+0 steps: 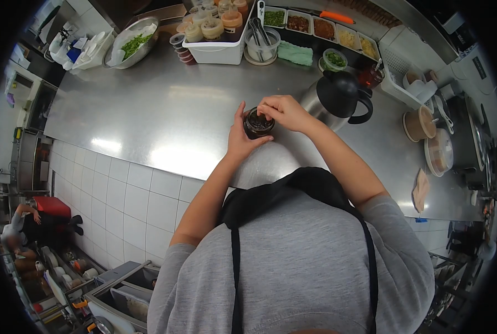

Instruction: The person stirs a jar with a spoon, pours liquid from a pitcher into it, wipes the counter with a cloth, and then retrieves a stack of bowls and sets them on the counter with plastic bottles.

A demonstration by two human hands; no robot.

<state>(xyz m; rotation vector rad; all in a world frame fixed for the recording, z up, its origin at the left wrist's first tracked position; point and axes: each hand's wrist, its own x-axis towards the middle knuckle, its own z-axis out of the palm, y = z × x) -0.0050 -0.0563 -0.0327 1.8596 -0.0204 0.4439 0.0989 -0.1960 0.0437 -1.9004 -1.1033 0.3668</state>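
A brushed metal counter (131,106) spans the room, bright patches of overhead light glaring off its surface. Pale square tiles (134,197) cover the floor beside it, and more white tiling lines the wall (82,8) behind. Shelving (53,267) crowds the dim lower left, probably metal, though the lens edge blurs it.

No text or number is legible; dark label (478,67), well apart from right hand (284,113), defies reading.
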